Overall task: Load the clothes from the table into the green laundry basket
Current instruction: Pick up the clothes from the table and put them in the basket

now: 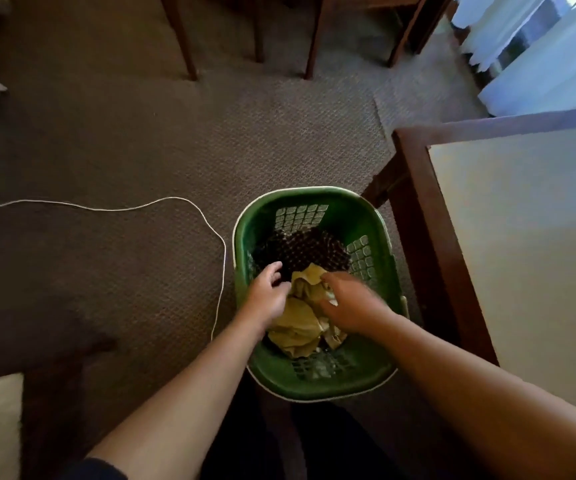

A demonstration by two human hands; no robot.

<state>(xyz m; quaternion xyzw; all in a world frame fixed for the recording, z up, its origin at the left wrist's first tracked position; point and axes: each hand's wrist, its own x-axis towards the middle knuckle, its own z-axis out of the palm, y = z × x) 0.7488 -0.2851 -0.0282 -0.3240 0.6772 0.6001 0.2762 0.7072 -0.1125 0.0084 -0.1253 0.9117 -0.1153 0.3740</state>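
i see the green laundry basket [317, 384] standing on the carpet [123, 140] just beside the corner of the table [521, 237], with a dark patterned garment [303, 251] at its far end and a crumpled yellow garment [297, 327] at the near end. my left hand [267, 296] hangs inside the left rim with fingers loosely curled, gripping nothing i can see. my right hand [352, 303], blurred, lies spread over the yellow garment, and a white cord [106, 208] trails across the carpet to the left.
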